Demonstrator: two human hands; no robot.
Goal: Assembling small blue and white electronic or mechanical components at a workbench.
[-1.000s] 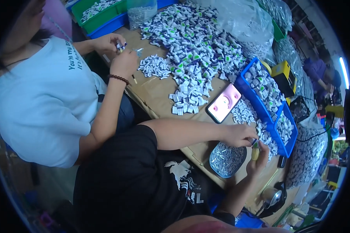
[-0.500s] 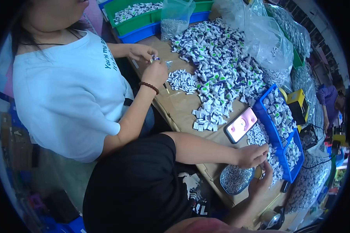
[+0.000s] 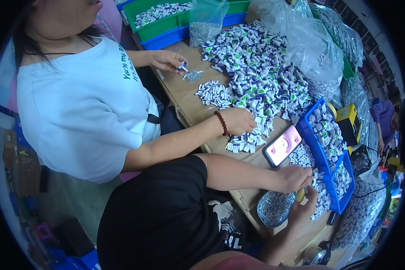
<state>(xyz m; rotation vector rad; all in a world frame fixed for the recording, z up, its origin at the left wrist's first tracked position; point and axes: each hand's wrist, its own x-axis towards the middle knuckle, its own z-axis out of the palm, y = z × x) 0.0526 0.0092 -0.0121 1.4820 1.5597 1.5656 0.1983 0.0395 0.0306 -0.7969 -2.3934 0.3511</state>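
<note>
My left hand (image 3: 294,178) has its fingertips pinched together above the loose white pieces, right of the metal pin bowl. Just below it, my right hand (image 3: 305,206) is bent with its fingertips close to the left ones. Whatever sits between the fingers is too small or hidden to make out. Something yellowish (image 3: 300,195) shows at the right hand's fingers. Beneath the hands stands a clear bowl (image 3: 273,209) of small silvery metal pins. Small white pieces (image 3: 303,156) lie beyond my left hand, beside a phone (image 3: 283,145) with a lit screen.
A blue divided tray (image 3: 330,180) holds white-and-purple pieces on the right. A large heap (image 3: 265,67) of them, with green marks, covers the far table. A co-worker in a white shirt (image 3: 72,103) reaches in from the left. Clear bags (image 3: 315,54) and green bins (image 3: 162,27) stand behind.
The co-worker's braceleted hand has moved right to the near edge of the heap, while their other hand still holds a small piece. My hands stay nearly in place, fingers shifting slightly.
</note>
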